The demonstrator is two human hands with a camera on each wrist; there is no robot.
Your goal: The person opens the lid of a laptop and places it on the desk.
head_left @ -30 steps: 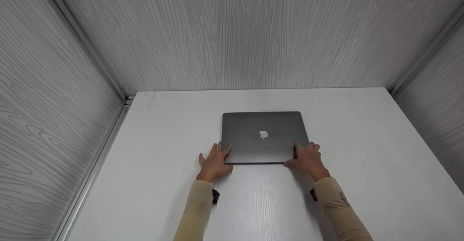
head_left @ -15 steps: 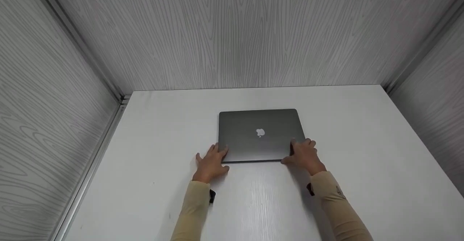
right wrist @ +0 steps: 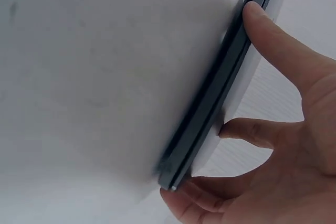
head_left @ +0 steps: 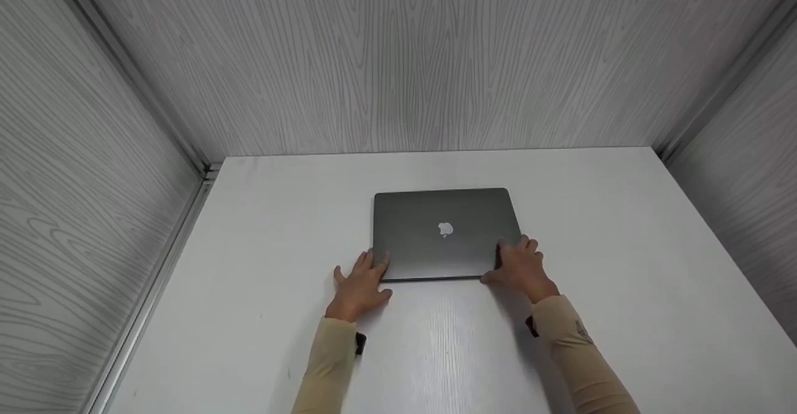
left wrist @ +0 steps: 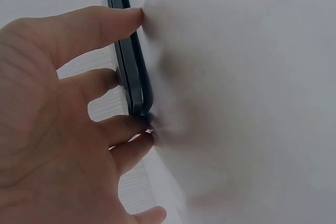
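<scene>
A closed dark grey laptop [head_left: 423,249] with a pale apple logo lies flat on the white table. My left hand [head_left: 358,291] is at its near left corner, fingers spread. One fingertip rests on the lid, others reach along the left side, and the thumb sits just in front of the front edge. At the near right corner, my right hand [head_left: 522,271] holds the laptop. Its thumb presses the front edge [right wrist: 223,80], the index finger bends over the lid, and the other fingers curl along the right side. The left wrist view shows the laptop's left corner [left wrist: 134,85] among my fingers.
The white table [head_left: 280,215] reaches back to a grey wood-grain panel [head_left: 398,59]. Similar panels stand on the left [head_left: 81,183] and the right [head_left: 741,171]. A metal rail [head_left: 155,289] runs along the left panel's foot.
The whole head view has shifted slightly, carrying table and laptop a little to the left in it. My left thumb is a bit farther from the front edge; the right hand keeps its hold.
</scene>
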